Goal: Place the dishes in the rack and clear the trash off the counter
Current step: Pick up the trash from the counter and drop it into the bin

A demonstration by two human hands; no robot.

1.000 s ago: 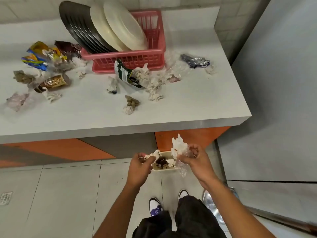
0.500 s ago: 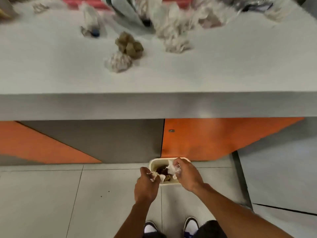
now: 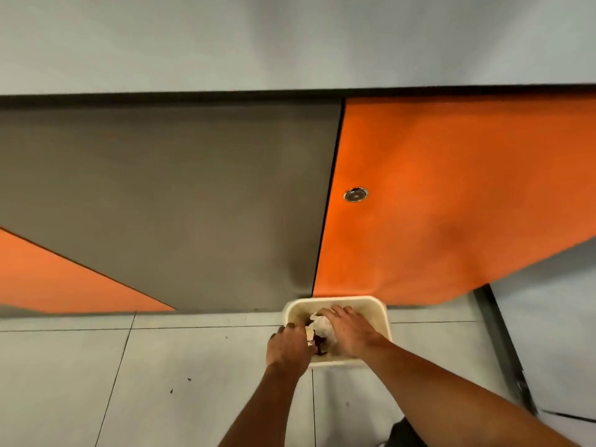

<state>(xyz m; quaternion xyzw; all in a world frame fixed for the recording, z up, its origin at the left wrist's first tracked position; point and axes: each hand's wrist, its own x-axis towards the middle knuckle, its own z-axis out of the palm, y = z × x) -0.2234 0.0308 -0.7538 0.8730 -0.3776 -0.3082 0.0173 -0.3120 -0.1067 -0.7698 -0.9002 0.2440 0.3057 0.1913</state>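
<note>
A cream plastic bin stands on the floor against the cabinet, with crumpled white tissue and dark wrappers inside. My right hand is inside the bin, its fingers stretched flat on the white tissue. At the bin's left rim, my left hand has its fingers curled, with a small white tissue scrap pinched at its thumb side. The dishes, the rack and the countertop trash are out of view.
The grey counter front fills the top of the view. Below it are a grey cabinet door and an orange door with a round metal lock. Grey floor tiles lie to the left and a grey panel stands to the right.
The view dropped from the countertop to the cabinet front and floor. Both hands went down into the bin, and my right hand flattened onto the tissue it had held.
</note>
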